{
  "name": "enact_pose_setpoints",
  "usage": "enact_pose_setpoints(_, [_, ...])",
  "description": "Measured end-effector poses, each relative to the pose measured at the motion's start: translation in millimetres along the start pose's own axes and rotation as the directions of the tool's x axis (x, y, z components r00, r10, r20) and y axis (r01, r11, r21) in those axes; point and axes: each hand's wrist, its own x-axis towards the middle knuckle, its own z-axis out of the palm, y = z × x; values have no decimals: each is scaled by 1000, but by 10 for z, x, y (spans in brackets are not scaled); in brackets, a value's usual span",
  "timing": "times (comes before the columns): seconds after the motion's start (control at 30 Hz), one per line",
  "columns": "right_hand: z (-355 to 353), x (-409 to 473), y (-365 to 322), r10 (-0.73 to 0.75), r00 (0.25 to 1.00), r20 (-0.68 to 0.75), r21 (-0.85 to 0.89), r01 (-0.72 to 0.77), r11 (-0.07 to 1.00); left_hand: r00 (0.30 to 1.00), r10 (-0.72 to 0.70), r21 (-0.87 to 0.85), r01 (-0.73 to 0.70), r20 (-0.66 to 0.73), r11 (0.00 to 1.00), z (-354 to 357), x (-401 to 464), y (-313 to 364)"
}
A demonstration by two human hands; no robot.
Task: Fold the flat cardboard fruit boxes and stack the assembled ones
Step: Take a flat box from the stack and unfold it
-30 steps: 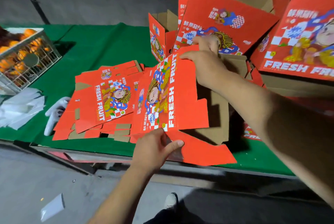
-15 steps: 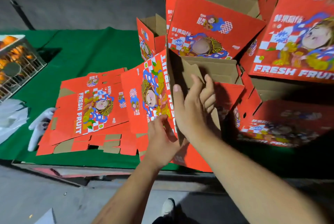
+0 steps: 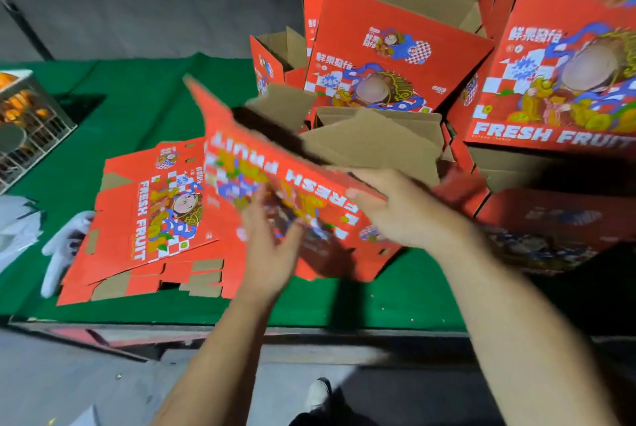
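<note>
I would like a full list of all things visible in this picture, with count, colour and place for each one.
box being folded: one, red outside with brown inside, held tilted above the table, partly opened
flat boxes: a pile, count unclear, red with brown flaps, lying on the table to the left
assembled boxes: several, red with brown flaps, stacked at the back and right
table cover: one, green, over the table
wire basket: one, white, far left edge, with orange fruit inside
white glove: one, left of the flat pile
white sheets: a few, far left edge
shoe: one, light-coloured, on the floor below
left hand: fingers straight against the box's printed face
right hand: grips the box's right edge
</note>
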Motion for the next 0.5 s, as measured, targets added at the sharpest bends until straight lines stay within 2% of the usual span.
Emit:
enact_pose_setpoints(0.03, [-98,-12,44,2,1000,-11,-101,-3,995,992,-43,-11,42,-116,999,-100,115,-15])
enact_pose_setpoints(0.07, [-182,-26,113,-20,996,-87,-203,2,979,974,-92,-41,85,-208,996,-219,221,-43])
enact_pose_setpoints(0.13, [-286,-104,251,8,970,-245,-249,-70,966,939,-207,-152,169,-277,974,-448,352,-123])
enact_pose_setpoints(0.2, [-315,-207,401,112,959,-259,-136,-151,979,960,-231,-271,183,-159,945,-556,403,-185])
enact_pose_setpoints(0.3, [-296,-331,545,140,973,-186,-47,-151,987,975,-150,-325,197,163,925,-471,288,-186])
enact_pose_setpoints(0.33, [-276,-363,568,122,978,-170,-49,-132,990,975,-117,-322,174,188,931,-448,251,-176])
enact_pose_setpoints(0.4, [-240,-386,622,134,956,-262,-181,-185,966,980,-114,-344,165,162,924,-463,214,-119])
enact_pose_setpoints(0.47, [-206,-399,678,206,896,-393,-372,-359,856,984,-64,-312,113,165,943,-531,219,-46])
enact_pose_setpoints(0.5, [-179,-410,695,250,867,-431,-405,-433,805,982,-38,-257,86,186,963,-578,222,-9])
